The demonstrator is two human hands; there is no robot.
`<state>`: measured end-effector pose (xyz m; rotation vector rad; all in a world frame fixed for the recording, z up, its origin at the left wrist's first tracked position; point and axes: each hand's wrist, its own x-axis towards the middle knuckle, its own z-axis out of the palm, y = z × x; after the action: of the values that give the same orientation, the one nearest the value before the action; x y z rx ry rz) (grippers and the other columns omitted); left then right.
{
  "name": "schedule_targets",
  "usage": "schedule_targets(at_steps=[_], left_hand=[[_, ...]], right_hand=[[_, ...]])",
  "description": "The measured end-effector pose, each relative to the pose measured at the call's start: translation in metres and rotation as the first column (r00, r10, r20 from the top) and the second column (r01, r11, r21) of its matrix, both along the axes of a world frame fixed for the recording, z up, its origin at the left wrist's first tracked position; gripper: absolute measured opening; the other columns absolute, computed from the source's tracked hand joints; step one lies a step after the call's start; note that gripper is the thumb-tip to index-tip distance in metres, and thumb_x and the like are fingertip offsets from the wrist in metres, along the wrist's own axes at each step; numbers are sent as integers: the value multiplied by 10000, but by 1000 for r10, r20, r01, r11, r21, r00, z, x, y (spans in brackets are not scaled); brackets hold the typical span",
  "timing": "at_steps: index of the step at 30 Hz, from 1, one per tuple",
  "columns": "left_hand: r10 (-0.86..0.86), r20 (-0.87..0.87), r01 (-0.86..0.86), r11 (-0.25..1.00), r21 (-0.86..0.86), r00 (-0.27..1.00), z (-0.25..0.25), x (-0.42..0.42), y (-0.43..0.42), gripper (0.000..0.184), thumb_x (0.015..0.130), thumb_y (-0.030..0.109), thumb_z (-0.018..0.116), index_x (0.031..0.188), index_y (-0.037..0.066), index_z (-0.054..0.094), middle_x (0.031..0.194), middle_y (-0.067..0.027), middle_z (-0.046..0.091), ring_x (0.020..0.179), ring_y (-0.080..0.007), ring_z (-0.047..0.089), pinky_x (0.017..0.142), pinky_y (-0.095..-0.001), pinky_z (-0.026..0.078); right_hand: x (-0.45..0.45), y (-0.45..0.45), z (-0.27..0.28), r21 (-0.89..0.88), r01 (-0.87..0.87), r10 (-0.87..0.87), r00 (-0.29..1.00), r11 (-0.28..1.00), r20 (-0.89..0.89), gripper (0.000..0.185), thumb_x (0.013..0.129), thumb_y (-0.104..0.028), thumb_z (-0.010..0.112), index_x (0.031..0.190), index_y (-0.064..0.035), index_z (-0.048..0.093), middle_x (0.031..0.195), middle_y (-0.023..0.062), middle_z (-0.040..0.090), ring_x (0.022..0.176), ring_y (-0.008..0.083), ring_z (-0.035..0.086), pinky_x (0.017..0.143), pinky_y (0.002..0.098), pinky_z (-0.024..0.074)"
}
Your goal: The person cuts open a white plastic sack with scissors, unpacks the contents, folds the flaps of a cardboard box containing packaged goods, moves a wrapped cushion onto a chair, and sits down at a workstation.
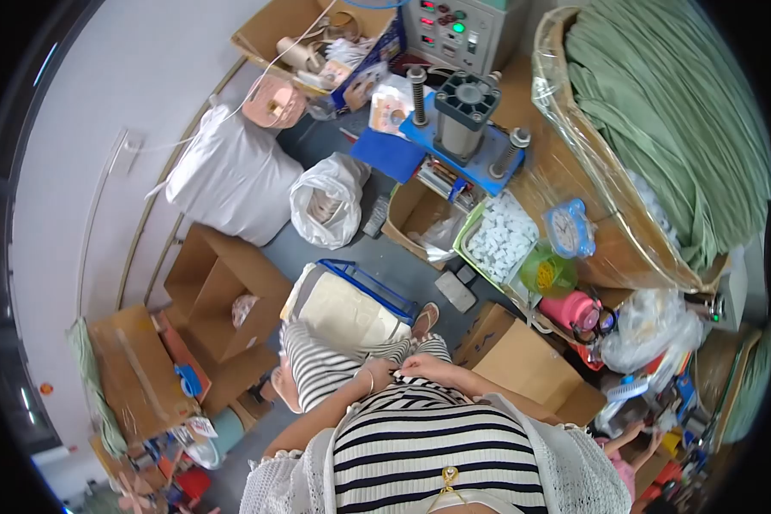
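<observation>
At my waist, both hands are close together on the lower edge of my black-and-white striped shirt (437, 428). My left hand (375, 373), with a thin bracelet at its wrist, is closed on the shirt's hem. From the other side my right hand (427, 367) pinches a dark fold of the same cloth. Some fingertips are hidden in the fabric. Below the hands are my striped trousers (321, 364). A cream-padded seat with a blue metal frame (347, 304) stands just in front of my legs.
A press on a blue plate (467, 120) stands ahead, beside a green basket of small white pieces (501, 236). Cardboard boxes (231, 291) flank me. A white sack (327, 201) sits on the floor. At lower right, another person's hands (638, 441) show among clutter.
</observation>
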<state>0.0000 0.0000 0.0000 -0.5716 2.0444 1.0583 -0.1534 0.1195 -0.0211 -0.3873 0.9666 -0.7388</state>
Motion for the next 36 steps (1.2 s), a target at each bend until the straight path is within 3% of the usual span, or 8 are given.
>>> schedule_targets(at_steps=[4, 8, 10, 13, 17, 25, 31, 36], left_hand=[[-53, -46, 49, 995, -81, 998, 19, -36, -12, 281, 729, 196, 552, 967, 91, 658, 969, -159, 638, 941, -327, 592, 833, -401, 463], [-191, 55, 195, 978, -73, 980, 39, -57, -6, 285, 736, 169, 553, 987, 75, 652, 975, -174, 634, 947, -324, 595, 840, -390, 469], [-248, 51, 251, 967, -53, 967, 27, -62, -4, 281, 735, 166, 552, 985, 85, 652, 1000, -167, 630, 961, -321, 590, 850, -392, 461], [-263, 22, 264, 963, -61, 965, 21, -68, -6, 303, 723, 171, 551, 999, 96, 651, 966, -165, 638, 938, -323, 595, 843, -396, 459], [-296, 47, 296, 955, -5, 954, 15, -81, -23, 339, 714, 171, 546, 1033, 133, 655, 974, -182, 633, 922, -336, 594, 823, -397, 459], [-183, -184, 176, 983, -57, 966, -65, -76, -83, 290, 708, 233, 565, 940, 79, 647, 900, -202, 628, 882, -358, 589, 789, -417, 453], [-110, -308, 116, 993, 3, 945, -99, -104, -147, 236, 696, 254, 570, 847, 92, 653, 837, -177, 629, 813, -361, 590, 715, -415, 462], [214, -290, -145, 960, 241, 933, -99, -98, -189, 246, 731, 245, 613, 889, 65, 670, 828, -135, 661, 775, -288, 622, 715, -353, 477]], right_hand=[[-32, -2, 4, -49, -68, 59, 983, 996, -175, 199, 868, -221, 581, 851, -26, 612, 770, -22, 558, 725, 67, 472, 654, 211, 384], [-33, 11, -12, 141, -16, 20, 999, 990, -28, 310, 929, -306, 491, 780, -46, 571, 685, -24, 514, 611, 72, 418, 569, 214, 357], [-25, 24, -54, 82, 140, -130, 984, 987, -118, 323, 940, -306, 460, 781, -44, 560, 674, -29, 496, 584, 69, 417, 534, 214, 353], [-17, 50, -111, 61, 35, -13, 947, 998, -322, 322, 922, -306, 478, 823, -20, 588, 686, 18, 560, 617, 88, 488, 559, 224, 396], [-5, 55, -121, -36, 88, -92, 788, 995, -609, 248, 835, -252, 520, 871, -29, 622, 806, 135, 642, 803, 298, 601, 736, 370, 451], [-34, -9, -153, 48, 109, -25, 588, 993, -808, 250, 815, -270, 526, 892, -75, 662, 861, 135, 657, 832, 282, 621, 748, 361, 470], [-66, -54, -204, 133, 84, 59, 589, 988, -806, 292, 816, -304, 498, 890, -71, 657, 874, 173, 643, 857, 347, 600, 756, 420, 464], [-71, -95, -178, 178, 15, 143, 529, 984, -836, 259, 801, -276, 508, 869, -68, 646, 886, 176, 636, 864, 362, 593, 759, 437, 462]])
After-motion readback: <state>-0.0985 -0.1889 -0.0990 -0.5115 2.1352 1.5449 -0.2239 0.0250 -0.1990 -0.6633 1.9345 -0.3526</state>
